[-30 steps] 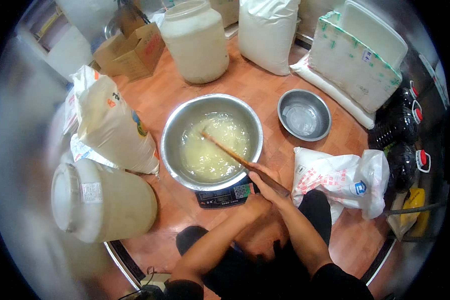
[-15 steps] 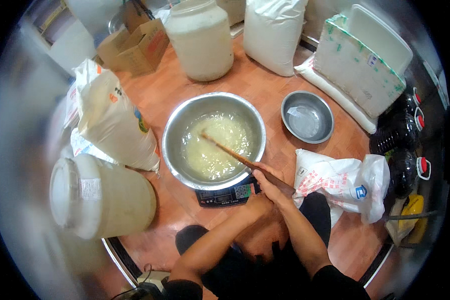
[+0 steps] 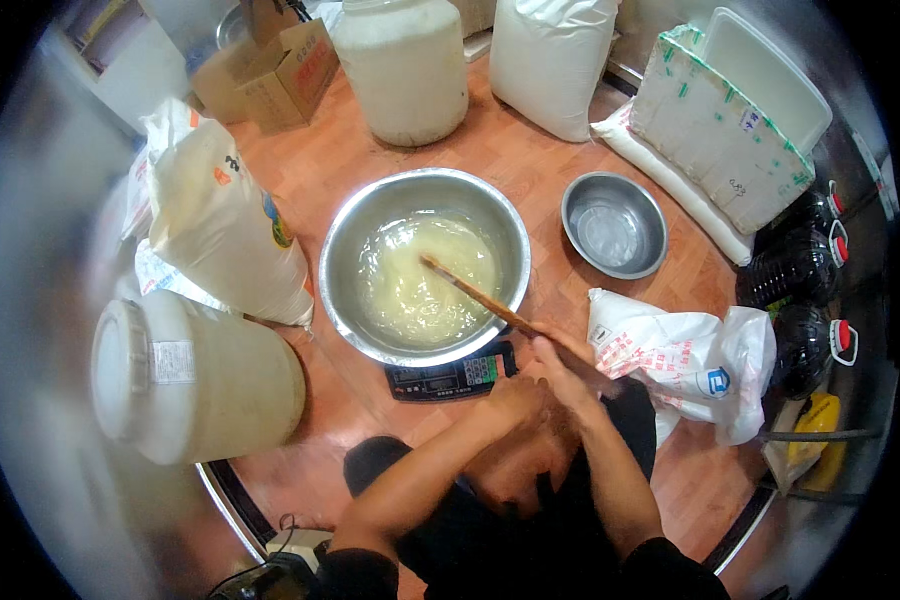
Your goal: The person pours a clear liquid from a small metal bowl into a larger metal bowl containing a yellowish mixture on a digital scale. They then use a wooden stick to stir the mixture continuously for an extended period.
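A wide metal basin (image 3: pixel 342 310) holds cloudy, pale yellow liquid (image 3: pixel 395 285) with a shiny, swirling surface. It rests on a black digital scale (image 3: pixel 435 385) with a keypad. My right hand (image 3: pixel 562 372) is closed around a long wooden stick (image 3: pixel 485 302), which slants over the basin's near right rim. The stick's far end dips into the liquid near the middle. My left hand (image 3: pixel 518 402) is low beside my right wrist, just right of the scale; its fingers are mostly hidden.
Left are a lidded plastic drum (image 3: pixel 230 390) and a large sack (image 3: pixel 220 220). A smaller metal bowl (image 3: pixel 650 235) and a white printed bag (image 3: pixel 660 350) lie right. Beyond stand a plastic jar (image 3: pixel 405 80), a white sack (image 3: pixel 550 65), a foam box (image 3: pixel 720 130) and dark bottles (image 3: pixel 800 345).
The stick's dipped end has shifted to the right in the liquid, whose surface now swirls more smoothly. My right hand has moved slightly along with it. The whole view has shifted a little.
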### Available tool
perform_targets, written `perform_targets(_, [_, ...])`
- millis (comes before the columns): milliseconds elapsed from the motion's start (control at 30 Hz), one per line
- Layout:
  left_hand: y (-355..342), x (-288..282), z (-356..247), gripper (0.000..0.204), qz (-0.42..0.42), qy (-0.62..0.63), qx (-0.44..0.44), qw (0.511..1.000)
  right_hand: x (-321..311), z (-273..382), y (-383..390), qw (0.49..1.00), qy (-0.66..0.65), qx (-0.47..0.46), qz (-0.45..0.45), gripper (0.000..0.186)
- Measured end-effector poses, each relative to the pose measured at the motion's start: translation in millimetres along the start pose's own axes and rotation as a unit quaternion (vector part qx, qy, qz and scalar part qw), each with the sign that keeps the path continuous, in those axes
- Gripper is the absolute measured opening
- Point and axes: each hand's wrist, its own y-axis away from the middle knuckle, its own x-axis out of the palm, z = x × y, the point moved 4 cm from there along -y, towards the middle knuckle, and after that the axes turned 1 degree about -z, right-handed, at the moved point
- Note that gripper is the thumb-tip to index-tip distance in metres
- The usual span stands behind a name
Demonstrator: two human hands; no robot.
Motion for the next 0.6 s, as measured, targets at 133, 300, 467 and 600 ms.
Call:
perform_targets(133, [7.5, -15.4, -3.7, 0.047, 0.067, 0.008, -0.017, 0.998, 2.0, -11.3, 8.2, 0.999, -0.012, 0.029, 0.039, 0.027])
perform_targets(300, [12.7, -14.4, -1.0, 0.051, 0.048, 0.017, -0.044, 0.998, -64.8, 22.3, 27.4, 0.993, 0.098, 0.063, -0.022, 0.026])
perform_targets(467, [1.0, 16.3, 7.3, 0.05, -0.02, -0.046, 0.006, 0.999, -4.2, -5.5, -0.5, 0.999, -0.02, 0.034, -0.018, 0.026])
perform_targets(600, [0.6, 15.4, 6.7, 0.046, 0.021, -0.014, -0.01, 1.0, 7.2, -17.4, 7.5, 0.999, 0.022, 0.002, 0.049, 0.026])
